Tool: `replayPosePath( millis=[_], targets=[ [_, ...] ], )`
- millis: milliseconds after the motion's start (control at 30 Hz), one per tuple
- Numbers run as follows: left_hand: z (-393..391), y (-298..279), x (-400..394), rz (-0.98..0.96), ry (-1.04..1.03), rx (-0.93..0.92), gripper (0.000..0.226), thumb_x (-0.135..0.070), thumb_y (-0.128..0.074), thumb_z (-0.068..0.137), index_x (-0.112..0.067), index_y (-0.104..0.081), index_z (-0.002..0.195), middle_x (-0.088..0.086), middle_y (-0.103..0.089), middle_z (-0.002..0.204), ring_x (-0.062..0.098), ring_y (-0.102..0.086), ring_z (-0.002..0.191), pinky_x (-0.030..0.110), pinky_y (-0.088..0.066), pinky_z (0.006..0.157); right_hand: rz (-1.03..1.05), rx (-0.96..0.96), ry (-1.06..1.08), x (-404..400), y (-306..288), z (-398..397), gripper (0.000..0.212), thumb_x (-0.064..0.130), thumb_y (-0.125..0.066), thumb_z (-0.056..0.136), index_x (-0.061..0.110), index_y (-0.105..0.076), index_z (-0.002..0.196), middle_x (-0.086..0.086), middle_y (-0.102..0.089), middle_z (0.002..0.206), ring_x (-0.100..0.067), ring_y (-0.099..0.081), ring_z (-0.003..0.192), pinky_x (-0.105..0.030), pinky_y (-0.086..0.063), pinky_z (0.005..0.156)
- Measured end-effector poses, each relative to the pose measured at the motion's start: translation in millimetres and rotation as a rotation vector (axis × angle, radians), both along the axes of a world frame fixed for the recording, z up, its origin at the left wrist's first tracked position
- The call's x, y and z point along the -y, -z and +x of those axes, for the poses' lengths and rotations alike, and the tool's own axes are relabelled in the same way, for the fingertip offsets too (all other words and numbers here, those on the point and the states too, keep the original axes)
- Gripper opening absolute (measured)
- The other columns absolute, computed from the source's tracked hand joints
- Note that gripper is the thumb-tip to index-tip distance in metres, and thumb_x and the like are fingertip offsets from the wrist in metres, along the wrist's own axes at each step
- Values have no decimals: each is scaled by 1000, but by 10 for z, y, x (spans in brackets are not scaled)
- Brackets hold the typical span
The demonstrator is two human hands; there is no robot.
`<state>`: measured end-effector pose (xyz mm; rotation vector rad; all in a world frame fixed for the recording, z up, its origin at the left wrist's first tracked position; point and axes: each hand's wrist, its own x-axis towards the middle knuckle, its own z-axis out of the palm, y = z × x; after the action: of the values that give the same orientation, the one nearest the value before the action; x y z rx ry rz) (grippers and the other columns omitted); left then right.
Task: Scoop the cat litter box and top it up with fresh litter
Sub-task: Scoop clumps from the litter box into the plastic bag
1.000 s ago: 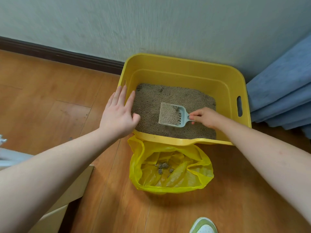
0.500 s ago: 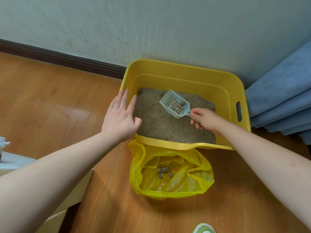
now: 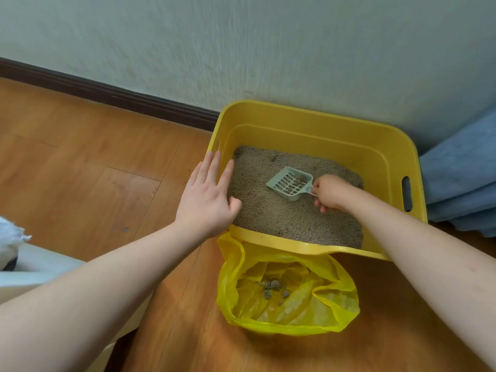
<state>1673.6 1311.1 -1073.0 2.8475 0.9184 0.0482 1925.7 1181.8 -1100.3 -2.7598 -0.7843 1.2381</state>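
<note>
A person crouches over a yellow litter box (image 3: 316,122) set on a wood floor (image 3: 80,157) against a pale wall (image 3: 241,44). The right hand (image 3: 331,193) curls its fingers round the handle of a pale green scoop (image 3: 290,183) and holds it just above the litter (image 3: 268,210), the slotted blade pointing away from the hand toward the left. A few dark clumps (image 3: 300,179) sit in the scoop near its handle end.

The left hand (image 3: 206,200) lies flat, fingers straight and close together, resting on the box's left rim at the near corner, with the thumb tucked over the rim toward the litter. The two hands are well apart, with the scoop between them and nearer the right.

Just below both hands, touching the box's low front lip, an open yellow bag (image 3: 290,318) sits on the floor, its mouth spread wide. Several grey clumps lie at its bottom (image 3: 272,285).

Beyond the right hand, past the box's right wall with its handle slot (image 3: 406,193), folds of blue cloth (image 3: 461,178) rest on the floor. A dark skirting board (image 3: 107,95) runs along the wall beyond the left hand. Near the left forearm, at the frame's edge, stands a pale object (image 3: 32,264); what it is cannot be told.
</note>
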Motion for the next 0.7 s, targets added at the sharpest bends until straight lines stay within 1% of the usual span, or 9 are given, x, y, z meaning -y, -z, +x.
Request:
replayPosePath(
  millis=[67,100,133,233,300,367,533,633,700],
  targets=[
    [-5,7,5,1,-3,14,77,-45,-28,84,-16,-22,155,15,-9,163,26,1,151,43,-7,123,-59,88,-34,-125,89,21,29,18,-53,97,4,-59,122,-9,-73,86,-21,-70,68,-33,-58,65],
    [-4,10,4,1,-3,17,77,-45,-28,84,-16,-23,154,15,-10,163,26,1,151,43,-7,123,-80,136,-65,-198,132,30,31,15,-58,94,4,-59,124,-10,-73,88,-24,-71,74,-38,-59,73],
    [-2,8,3,-1,-2,16,77,-46,-28,84,-16,-22,155,15,-9,163,26,1,151,43,-7,123,-87,179,-92,-262,164,39,36,12,-62,91,6,-57,127,-10,-72,91,-26,-71,78,-40,-59,76],
    [-2,3,4,-5,3,4,78,-47,-26,84,-17,-20,155,14,-7,163,26,4,151,42,-3,123,-73,241,-167,-454,172,88,39,13,-61,92,7,-55,130,-9,-69,94,-25,-69,80,-38,-59,76],
    [-1,1,1,-4,9,-3,77,-46,-27,84,-18,-20,155,14,-6,163,26,5,151,41,-2,123,-57,265,-212,-548,154,135,34,14,-57,95,8,-58,128,-7,-68,94,-23,-68,80,-34,-58,74],
    [6,-4,0,-3,18,-7,77,-46,-28,84,-18,-20,155,15,-6,163,26,6,151,42,-1,123,-43,269,-261,-634,126,164,28,17,-53,97,10,-61,123,-5,-68,95,-21,-67,83,-30,-53,70],
    [3,-20,2,-1,26,-26,77,-45,-28,83,-18,-21,155,15,-6,163,27,7,151,40,1,123,55,228,-310,-842,139,134,30,28,-52,98,15,-62,123,-3,-67,99,-21,-65,88,-33,-54,75],
    [8,-38,1,-9,33,-31,77,-46,-29,84,-19,-20,155,15,-5,163,28,8,151,39,4,122,90,208,-338,-960,217,113,29,28,-49,99,16,-64,121,-4,-67,100,-21,-65,89,-36,-54,80],
    [15,-46,1,-15,29,-28,77,-45,-32,84,-18,-20,155,15,-5,163,28,7,151,39,5,121,107,208,-352,-1039,233,124,30,28,-49,99,17,-62,124,-5,-67,103,-21,-64,90,-35,-54,79]
  ],
)
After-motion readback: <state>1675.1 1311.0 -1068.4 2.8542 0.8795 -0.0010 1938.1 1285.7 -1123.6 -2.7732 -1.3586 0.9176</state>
